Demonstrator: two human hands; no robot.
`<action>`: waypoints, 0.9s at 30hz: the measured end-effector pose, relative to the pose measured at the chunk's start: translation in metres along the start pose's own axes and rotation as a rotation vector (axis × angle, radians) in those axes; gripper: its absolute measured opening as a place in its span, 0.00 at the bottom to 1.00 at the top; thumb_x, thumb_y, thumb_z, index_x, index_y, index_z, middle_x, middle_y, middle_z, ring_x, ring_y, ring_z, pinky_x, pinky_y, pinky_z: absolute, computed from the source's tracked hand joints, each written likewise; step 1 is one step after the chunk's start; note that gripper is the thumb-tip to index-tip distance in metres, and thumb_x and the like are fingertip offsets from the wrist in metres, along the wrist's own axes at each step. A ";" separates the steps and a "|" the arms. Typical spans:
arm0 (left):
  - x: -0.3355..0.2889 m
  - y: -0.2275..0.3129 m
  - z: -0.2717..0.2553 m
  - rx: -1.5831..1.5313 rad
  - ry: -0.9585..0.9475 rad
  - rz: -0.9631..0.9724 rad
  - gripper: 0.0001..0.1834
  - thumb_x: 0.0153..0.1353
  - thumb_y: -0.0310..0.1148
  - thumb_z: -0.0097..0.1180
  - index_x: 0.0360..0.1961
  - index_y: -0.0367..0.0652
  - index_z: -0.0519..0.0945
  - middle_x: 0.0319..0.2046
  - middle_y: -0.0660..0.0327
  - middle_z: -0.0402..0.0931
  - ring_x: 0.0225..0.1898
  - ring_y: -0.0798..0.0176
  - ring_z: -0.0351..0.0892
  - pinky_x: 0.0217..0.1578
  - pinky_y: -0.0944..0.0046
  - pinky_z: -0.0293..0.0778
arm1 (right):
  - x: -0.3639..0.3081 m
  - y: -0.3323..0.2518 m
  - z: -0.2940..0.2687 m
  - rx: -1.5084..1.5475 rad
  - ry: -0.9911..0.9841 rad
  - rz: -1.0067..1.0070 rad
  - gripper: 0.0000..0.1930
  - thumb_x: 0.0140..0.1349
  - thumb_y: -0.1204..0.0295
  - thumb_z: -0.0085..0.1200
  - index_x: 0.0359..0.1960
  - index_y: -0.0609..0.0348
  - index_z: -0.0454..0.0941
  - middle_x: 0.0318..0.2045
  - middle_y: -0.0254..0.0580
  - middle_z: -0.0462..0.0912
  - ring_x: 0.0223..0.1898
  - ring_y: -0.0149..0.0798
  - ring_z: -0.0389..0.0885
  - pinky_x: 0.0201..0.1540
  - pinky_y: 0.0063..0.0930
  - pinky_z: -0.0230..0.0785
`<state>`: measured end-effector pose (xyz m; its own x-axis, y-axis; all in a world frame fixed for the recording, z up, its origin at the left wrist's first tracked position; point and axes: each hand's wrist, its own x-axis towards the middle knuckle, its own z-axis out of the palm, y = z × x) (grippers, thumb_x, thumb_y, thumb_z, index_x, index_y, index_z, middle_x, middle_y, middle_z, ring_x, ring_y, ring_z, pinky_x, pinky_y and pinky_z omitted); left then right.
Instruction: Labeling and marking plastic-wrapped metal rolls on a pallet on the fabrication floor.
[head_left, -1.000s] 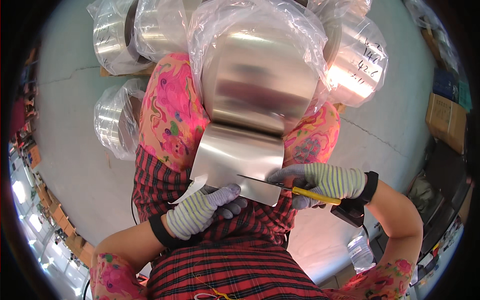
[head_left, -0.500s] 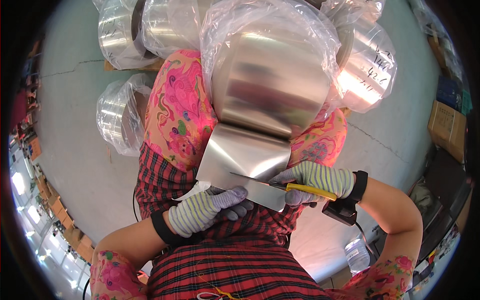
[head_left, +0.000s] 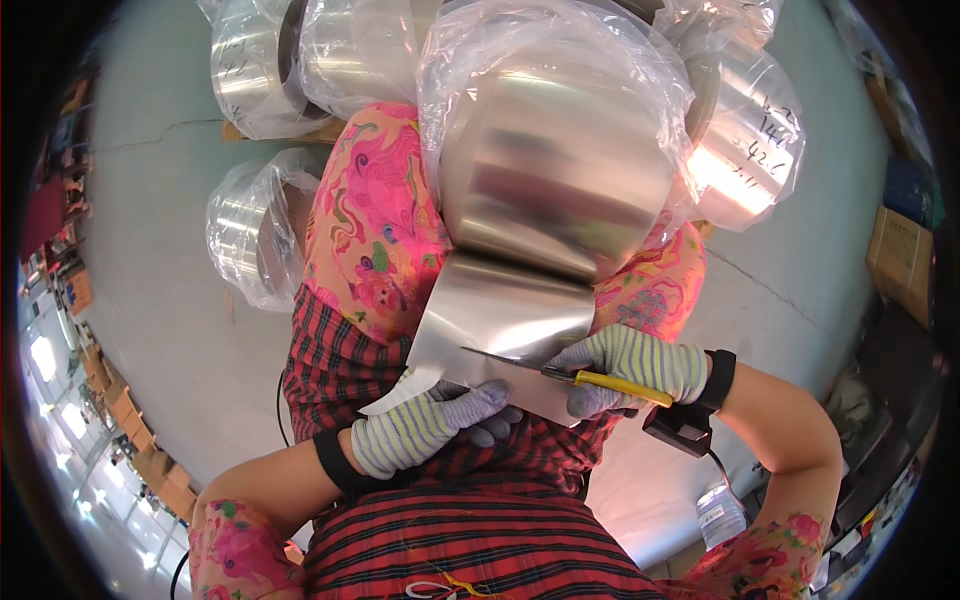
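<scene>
Nearest is the red checked cloth [head_left: 460, 530] on the person's lap. Just past it, the gloved left hand [head_left: 415, 430] pinches the near edge of a metal sheet [head_left: 510, 305], thumb on top and the other fingers curled below. The gloved right hand [head_left: 640, 365] has its fingers wrapped round the yellow handle of a cutting tool [head_left: 630, 389], and its thin dark blade lies across the sheet, pointing left. If the blade slips, it could poke the left thumb, because the tip is so near. The edge looks thin and may be sharp, so a hard pull could slice the glove. The sheet is shiny, silver and a bit curved, with a pale pointed flap [head_left: 402, 391] by the left hand. It sits between the pink flowery legs [head_left: 375, 230] and seems to come off a big metal roll [head_left: 565, 160] inside clear plastic [head_left: 455, 95]. Farther off, more wrapped rolls [head_left: 745, 155] sit on both sides.
</scene>
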<state>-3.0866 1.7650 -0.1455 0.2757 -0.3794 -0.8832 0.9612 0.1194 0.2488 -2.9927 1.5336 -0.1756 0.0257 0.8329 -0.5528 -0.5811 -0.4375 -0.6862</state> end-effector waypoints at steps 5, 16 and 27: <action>-0.014 0.016 -0.011 -0.124 0.241 0.028 0.13 0.59 0.38 0.55 0.34 0.38 0.78 0.24 0.62 0.78 0.22 0.73 0.77 0.23 0.76 0.72 | -0.001 0.007 0.002 0.019 0.026 0.037 0.24 0.53 0.61 0.62 0.49 0.59 0.74 0.22 0.25 0.75 0.19 0.18 0.69 0.19 0.13 0.62; -0.015 0.011 -0.014 -0.071 0.118 0.009 0.15 0.62 0.39 0.51 0.37 0.35 0.78 0.26 0.59 0.80 0.21 0.73 0.77 0.22 0.77 0.71 | 0.020 0.000 -0.003 -0.099 -0.113 -0.207 0.22 0.60 0.57 0.51 0.44 0.66 0.72 0.36 0.48 0.77 0.35 0.41 0.74 0.41 0.31 0.67; -0.015 0.016 -0.011 -0.057 0.094 -0.058 0.17 0.62 0.40 0.52 0.39 0.35 0.78 0.26 0.60 0.79 0.23 0.74 0.76 0.24 0.77 0.72 | 0.019 0.001 -0.005 -0.199 -0.103 -0.229 0.24 0.61 0.54 0.48 0.40 0.68 0.72 0.35 0.49 0.75 0.34 0.45 0.72 0.39 0.34 0.66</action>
<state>-3.0758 1.7823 -0.1326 0.2149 -0.2996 -0.9295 0.9726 0.1524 0.1757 -2.9887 1.5467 -0.1892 0.0486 0.9430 -0.3292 -0.3988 -0.2839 -0.8720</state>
